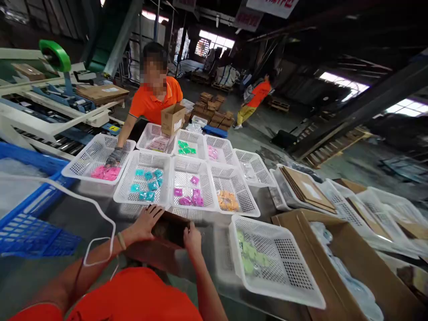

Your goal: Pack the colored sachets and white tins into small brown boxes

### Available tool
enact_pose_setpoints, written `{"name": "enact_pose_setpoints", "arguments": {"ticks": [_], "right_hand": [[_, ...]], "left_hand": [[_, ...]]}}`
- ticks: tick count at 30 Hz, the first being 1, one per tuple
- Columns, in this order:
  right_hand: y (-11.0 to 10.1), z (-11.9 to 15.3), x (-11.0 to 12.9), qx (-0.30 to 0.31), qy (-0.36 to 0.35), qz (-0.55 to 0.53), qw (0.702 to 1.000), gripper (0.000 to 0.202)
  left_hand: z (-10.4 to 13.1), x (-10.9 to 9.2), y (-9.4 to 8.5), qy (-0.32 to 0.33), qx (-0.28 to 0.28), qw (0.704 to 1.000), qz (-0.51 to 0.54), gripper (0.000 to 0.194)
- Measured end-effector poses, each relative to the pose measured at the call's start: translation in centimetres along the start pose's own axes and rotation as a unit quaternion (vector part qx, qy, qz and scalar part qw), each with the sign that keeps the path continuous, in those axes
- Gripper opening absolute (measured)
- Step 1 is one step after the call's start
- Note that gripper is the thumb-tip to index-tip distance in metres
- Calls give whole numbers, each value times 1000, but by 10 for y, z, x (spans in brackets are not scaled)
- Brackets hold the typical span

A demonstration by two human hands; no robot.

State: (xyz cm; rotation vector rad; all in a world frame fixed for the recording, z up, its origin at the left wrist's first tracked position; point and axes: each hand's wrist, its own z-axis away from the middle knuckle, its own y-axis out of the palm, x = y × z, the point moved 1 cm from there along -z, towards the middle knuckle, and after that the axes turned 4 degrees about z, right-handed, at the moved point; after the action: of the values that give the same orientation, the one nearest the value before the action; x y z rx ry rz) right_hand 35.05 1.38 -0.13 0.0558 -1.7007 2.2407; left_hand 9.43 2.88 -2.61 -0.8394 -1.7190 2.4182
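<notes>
A small cardboard box (172,228) stands at the near edge of the table, its top open and its inside dark. My left hand (145,225) holds its left side, fingers spread over the far rim. On the right side, my right hand (193,240) grips the box wall with thumb and bent fingers. Just beyond the box are white baskets with teal packets (147,183), purple packets (192,196) and orange packets (228,201). To the right of my right hand sits a basket (277,258) with light green packets (250,254). What the box contains is hard to make out.
Across the table a co-worker (155,100) has a gloved hand (115,156) in a basket of pink packets (106,173). A large carton (321,267) with clear plastic bags stands at right. A white cable (96,205) hangs at left near a blue crate (36,236).
</notes>
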Motion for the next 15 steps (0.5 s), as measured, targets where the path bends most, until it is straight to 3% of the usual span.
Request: {"name": "enact_pose_setpoints", "arguments": {"ticks": [4,10,15], "right_hand": [[5,6,43,48,20,2,999,35],[5,-4,65,61,-34,29,997,37],[19,-8,94,96,-96,4,991,40]], "left_hand": [[27,30,1,-21,-27,999,-2,124],[35,47,0,-45,-46,998,-2,125],[61,73,-13,-92,-35,995,4,130]]}}
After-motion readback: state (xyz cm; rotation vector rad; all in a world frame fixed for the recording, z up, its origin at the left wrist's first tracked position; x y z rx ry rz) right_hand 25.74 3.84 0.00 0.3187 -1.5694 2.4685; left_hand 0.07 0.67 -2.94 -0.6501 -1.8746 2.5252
